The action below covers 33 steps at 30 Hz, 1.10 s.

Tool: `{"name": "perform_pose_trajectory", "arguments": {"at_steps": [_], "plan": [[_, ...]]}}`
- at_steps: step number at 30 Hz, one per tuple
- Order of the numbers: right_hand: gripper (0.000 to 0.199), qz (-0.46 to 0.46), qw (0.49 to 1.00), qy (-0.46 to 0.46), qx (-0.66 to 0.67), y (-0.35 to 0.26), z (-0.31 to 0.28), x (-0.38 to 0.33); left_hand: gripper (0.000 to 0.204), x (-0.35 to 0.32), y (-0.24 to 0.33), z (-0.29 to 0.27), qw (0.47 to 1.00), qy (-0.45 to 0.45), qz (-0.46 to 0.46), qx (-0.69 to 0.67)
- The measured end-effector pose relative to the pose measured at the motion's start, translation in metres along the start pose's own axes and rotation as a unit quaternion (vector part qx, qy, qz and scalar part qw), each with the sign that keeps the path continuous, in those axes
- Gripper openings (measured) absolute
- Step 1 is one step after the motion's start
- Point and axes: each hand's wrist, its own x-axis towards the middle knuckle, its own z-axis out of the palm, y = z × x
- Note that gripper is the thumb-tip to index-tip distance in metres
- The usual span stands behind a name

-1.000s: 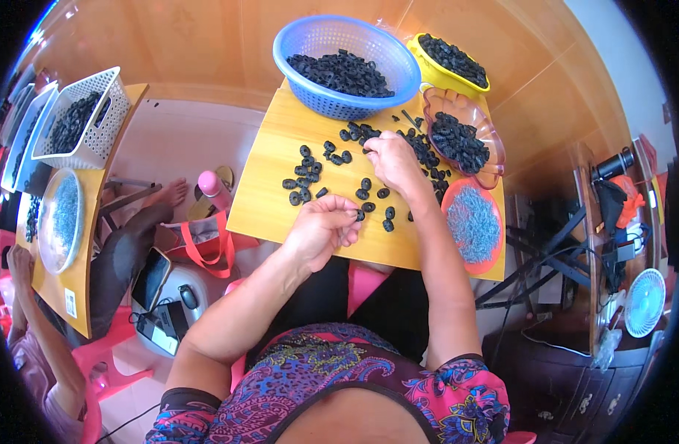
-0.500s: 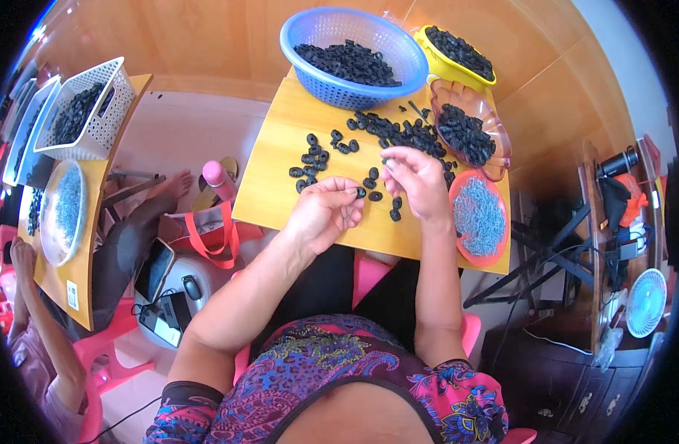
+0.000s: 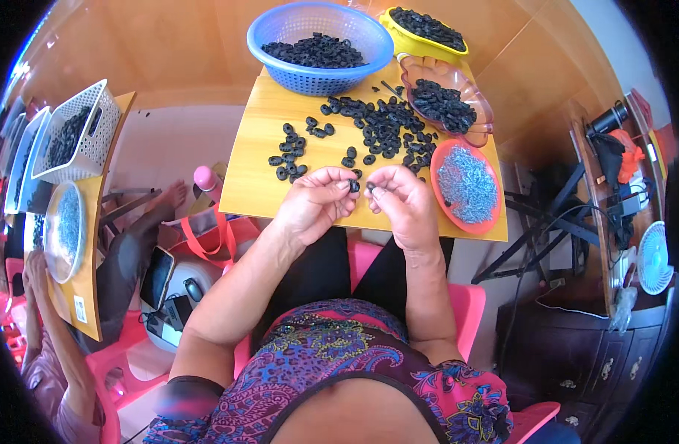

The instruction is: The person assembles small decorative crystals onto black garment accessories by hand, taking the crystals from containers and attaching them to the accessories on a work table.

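Near the front edge of the wooden table [image 3: 243,170], my two hands are close together. My left hand [image 3: 313,203] pinches a small black, rounded plastic piece [image 3: 354,186] between thumb and fingertips. Just beside it, my right hand [image 3: 407,211] is closed at the fingertips on a tiny dark part [image 3: 370,187], too small to identify. Beyond them lies a spread of loose black pieces [image 3: 384,126], with a smaller group of black pieces [image 3: 289,153] to the left. An orange plate [image 3: 479,227] of small silvery metal bits, seemingly screws, is right of my right hand.
Along the table's far side stand a blue basket [image 3: 310,80], a yellow basin [image 3: 428,46] and a brownish scalloped dish [image 3: 482,111], all holding black pieces. At left, a co-worker's arms [image 3: 54,318] are beside another table [image 3: 95,285] with a white basket [image 3: 95,144].
My hands have come together, the right one moving left and nearer to me. The view has shifted, so the table appears further left and higher.
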Motion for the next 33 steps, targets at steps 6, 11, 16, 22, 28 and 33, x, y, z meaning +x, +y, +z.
{"name": "perform_pose_trajectory", "arguments": {"at_steps": [6,11,16,22,28,33], "plan": [[0.011,0.030,0.999,-0.005,0.011,0.009,0.003,-0.003,0.014,-0.002,0.000,0.003,1.000,-0.006,0.001,0.009],[0.008,0.021,0.999,0.008,-0.025,0.009,0.003,-0.002,0.015,-0.002,-0.002,0.003,0.997,0.025,0.037,0.069],[0.007,0.000,0.997,0.010,-0.073,0.013,0.000,0.000,0.014,-0.001,-0.002,0.004,0.997,0.027,0.022,0.068],[0.006,0.010,0.998,0.010,-0.055,0.015,0.002,0.000,0.012,-0.001,-0.002,0.005,0.996,0.037,0.025,0.080],[0.006,0.021,0.997,0.002,-0.068,0.018,0.002,0.002,0.012,-0.002,-0.004,0.007,0.973,0.070,0.078,0.207],[0.005,0.039,0.996,-0.030,-0.073,0.016,-0.002,0.006,0.011,-0.005,-0.003,0.013,0.921,0.079,0.132,0.358]]}}
